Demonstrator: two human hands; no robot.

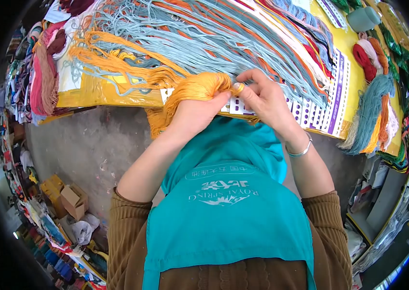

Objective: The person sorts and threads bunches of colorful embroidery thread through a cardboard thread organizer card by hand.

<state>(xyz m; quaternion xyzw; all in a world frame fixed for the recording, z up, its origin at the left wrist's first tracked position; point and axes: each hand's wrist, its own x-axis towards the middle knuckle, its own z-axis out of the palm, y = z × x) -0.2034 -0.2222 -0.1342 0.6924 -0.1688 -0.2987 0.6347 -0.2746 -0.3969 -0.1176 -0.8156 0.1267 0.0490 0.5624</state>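
A thick skein of golden-yellow thread (199, 87) is bunched in my left hand (197, 113), its loose part hanging over the table's front edge. My right hand (267, 101) is beside it, thumb and forefinger closed on a small loop of the same yellow thread (237, 88). The fingertips of both hands nearly meet. White punched cards (306, 116) with purple print lie along the table edge near my right hand. Behind the hands, long light-blue threads (166, 38) spread across the table with orange, white and red ones. More yellow-orange thread (112, 53) lies to the left.
The table's yellow covering (117, 96) ends just ahead of my apron (228, 212). Mixed skeins (376, 111) hang at the right, near a grey-green cup (363, 19). Pink and brown skeins (45, 72) hang at the left. Cardboard boxes (73, 200) stand on the floor.
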